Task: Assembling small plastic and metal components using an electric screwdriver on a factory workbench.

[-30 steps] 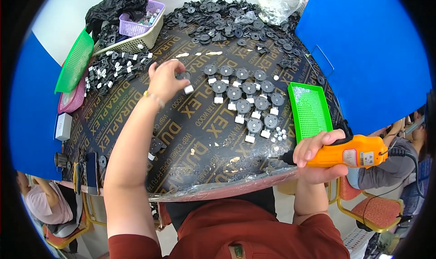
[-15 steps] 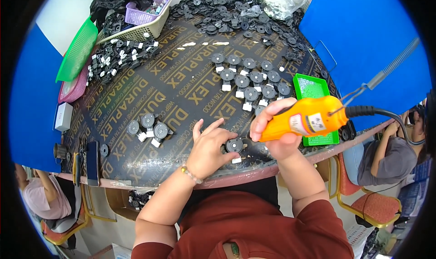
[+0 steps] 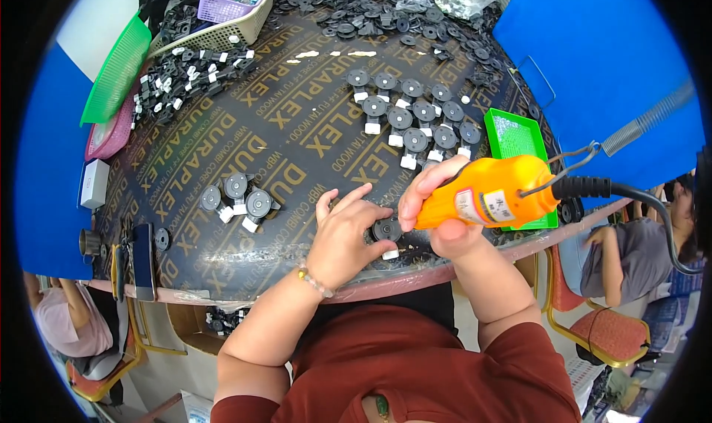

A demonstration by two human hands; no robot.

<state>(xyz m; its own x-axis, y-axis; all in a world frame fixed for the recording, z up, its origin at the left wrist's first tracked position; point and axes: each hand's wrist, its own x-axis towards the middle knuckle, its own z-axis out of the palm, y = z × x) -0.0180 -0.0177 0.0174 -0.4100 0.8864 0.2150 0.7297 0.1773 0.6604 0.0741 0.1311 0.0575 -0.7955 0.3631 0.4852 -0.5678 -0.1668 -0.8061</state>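
My right hand (image 3: 445,208) is wrapped round an orange electric screwdriver (image 3: 489,197), its cable and a hanging spring at the rear end. The front of the screwdriver points left, over a black wheel assembly (image 3: 386,231) with a white tab. I cannot see its bit behind my fingers. Thumb and forefinger of my left hand (image 3: 345,234) pinch that wheel assembly against the table, while the other fingers spread away from it. Right beyond my hands stand several similar wheel assemblies (image 3: 399,118), and a group of 3 (image 3: 236,186) lies off to the left.
Loose black discs (image 3: 356,8) are heaped at the back, and black parts with white tabs (image 3: 182,78) at the back left beside baskets (image 3: 215,41). A green tray (image 3: 515,135) stands at the right. A phone (image 3: 143,260) and a white box (image 3: 94,184) are at the left.
The screwdriver and my right hand have shifted a little left, bringing the tool's front over the wheel assembly. My left hand keeps its hold. The whole view has tilted slightly.
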